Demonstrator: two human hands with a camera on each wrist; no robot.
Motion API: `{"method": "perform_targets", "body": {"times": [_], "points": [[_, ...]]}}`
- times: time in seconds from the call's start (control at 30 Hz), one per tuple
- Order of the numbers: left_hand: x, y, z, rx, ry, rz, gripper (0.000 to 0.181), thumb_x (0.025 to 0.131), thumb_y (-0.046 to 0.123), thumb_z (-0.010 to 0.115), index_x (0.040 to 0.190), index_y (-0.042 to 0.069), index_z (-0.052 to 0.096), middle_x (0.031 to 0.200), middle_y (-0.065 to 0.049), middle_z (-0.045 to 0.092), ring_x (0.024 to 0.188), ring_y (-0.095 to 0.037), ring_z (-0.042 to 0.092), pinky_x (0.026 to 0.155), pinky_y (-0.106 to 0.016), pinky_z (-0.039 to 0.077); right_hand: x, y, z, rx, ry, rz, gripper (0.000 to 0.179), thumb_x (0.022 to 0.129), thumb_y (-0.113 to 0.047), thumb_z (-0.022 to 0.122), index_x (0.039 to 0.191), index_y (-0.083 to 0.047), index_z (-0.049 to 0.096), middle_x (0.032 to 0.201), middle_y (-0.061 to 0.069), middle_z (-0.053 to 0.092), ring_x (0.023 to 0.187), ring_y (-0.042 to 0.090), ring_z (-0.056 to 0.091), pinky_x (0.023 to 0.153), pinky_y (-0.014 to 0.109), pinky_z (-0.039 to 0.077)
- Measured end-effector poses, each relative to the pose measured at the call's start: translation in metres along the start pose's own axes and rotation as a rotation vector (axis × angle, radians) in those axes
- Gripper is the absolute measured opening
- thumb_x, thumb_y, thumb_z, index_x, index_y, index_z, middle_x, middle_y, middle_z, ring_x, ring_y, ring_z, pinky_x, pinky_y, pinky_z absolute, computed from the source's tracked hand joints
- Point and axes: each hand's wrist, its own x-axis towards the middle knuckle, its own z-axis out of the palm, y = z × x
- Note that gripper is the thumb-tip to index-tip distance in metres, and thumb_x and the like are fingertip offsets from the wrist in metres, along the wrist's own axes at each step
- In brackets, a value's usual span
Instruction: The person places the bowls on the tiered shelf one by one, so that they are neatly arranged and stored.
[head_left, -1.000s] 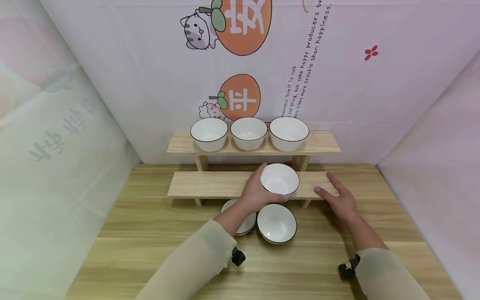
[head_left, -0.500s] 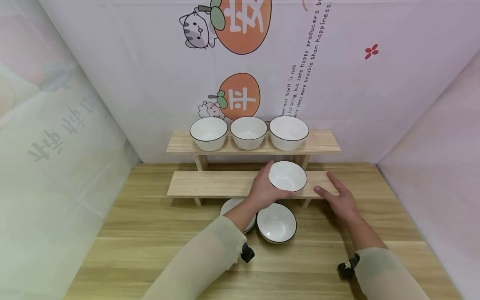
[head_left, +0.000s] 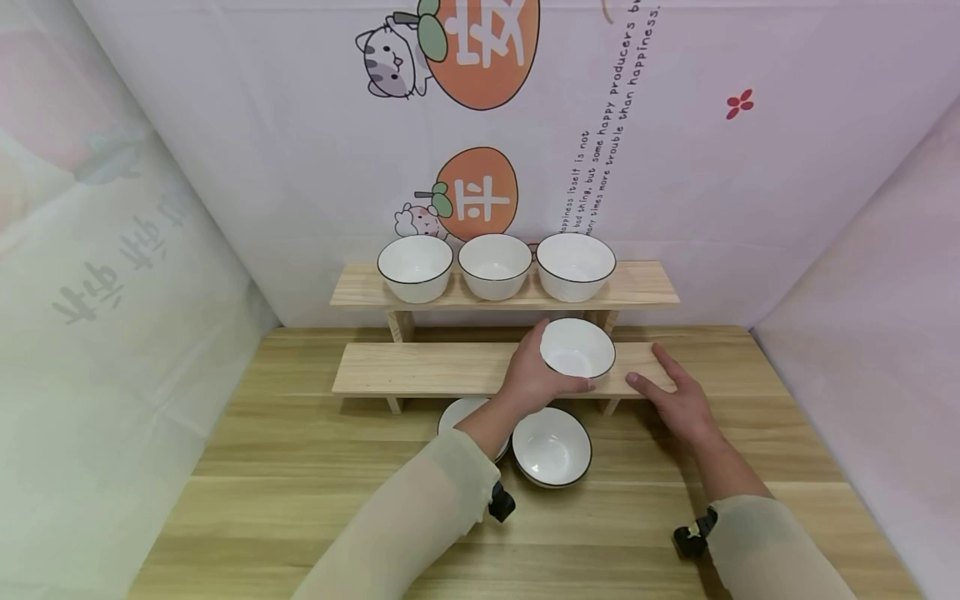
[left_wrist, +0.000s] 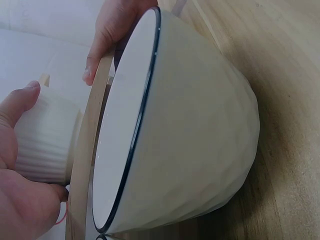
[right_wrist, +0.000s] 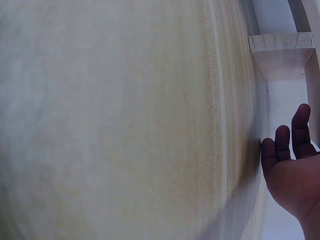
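My left hand (head_left: 531, 379) grips a white, dark-rimmed bowl (head_left: 577, 348) by its left side, thumb at the front. The bowl is at the right part of the lower shelf board (head_left: 427, 368); in the left wrist view its ribbed wall (left_wrist: 45, 140) meets the board or sits just over it. My right hand (head_left: 681, 408) rests at the board's right end, thumb and forefinger spread on top. In the right wrist view its other fingers (right_wrist: 282, 145) extend below, holding nothing.
Three white bowls (head_left: 495, 267) stand in a row on the upper shelf board (head_left: 641, 283). On the wooden table (head_left: 300, 467) before the rack are a bowl (head_left: 551, 447) and, left of it, another bowl (head_left: 459, 412), partly hidden by my left arm. Cloth walls (head_left: 675, 167) surround the table.
My left hand has carried the bowl to the right along the lower board and slightly back, slowing in the last half second. My right hand stays at the board's end.
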Motion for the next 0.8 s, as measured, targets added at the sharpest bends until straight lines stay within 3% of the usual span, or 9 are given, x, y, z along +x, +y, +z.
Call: {"method": "perform_targets", "body": {"times": [0.4, 0.6, 0.8], "points": [[0.0012, -0.0015, -0.0019, -0.024, -0.016, 0.055, 0.124, 0.064, 0.033, 0.102, 0.163, 0.028, 0.027, 0.153, 0.001, 0.045, 0.136, -0.019, 0.048, 0.113, -0.041, 0.041, -0.0001, -0.0008, 0.0011, 0.002, -0.001, 0.009, 0.098, 0.091, -0.068, 0.067, 0.166, -0.041, 0.010, 0.170, 0.026, 0.012, 0.154, 0.051, 0.012, 0.120, 0.068, 0.016], [-0.0016, 0.0001, -0.0054, -0.045, -0.021, 0.022, 0.134, 0.064, 0.035, 0.102, 0.167, 0.023, 0.018, 0.160, -0.003, 0.039, 0.142, -0.022, 0.043, 0.117, -0.041, 0.036, -0.0002, -0.0022, 0.0016, -0.002, 0.001, 0.006, 0.098, 0.091, -0.069, 0.066, 0.166, -0.041, 0.010, 0.170, 0.026, 0.011, 0.154, 0.051, 0.012, 0.121, 0.068, 0.016], [-0.0049, -0.0011, -0.0092, -0.040, -0.028, 0.005, 0.135, 0.065, 0.041, 0.101, 0.168, 0.024, 0.016, 0.164, -0.005, 0.035, 0.148, -0.022, 0.036, 0.119, -0.042, 0.032, -0.0004, -0.0021, 0.0015, -0.007, 0.011, 0.002, 0.099, 0.091, -0.068, 0.066, 0.167, -0.039, 0.010, 0.170, 0.027, 0.012, 0.154, 0.052, 0.012, 0.120, 0.069, 0.016]]}}
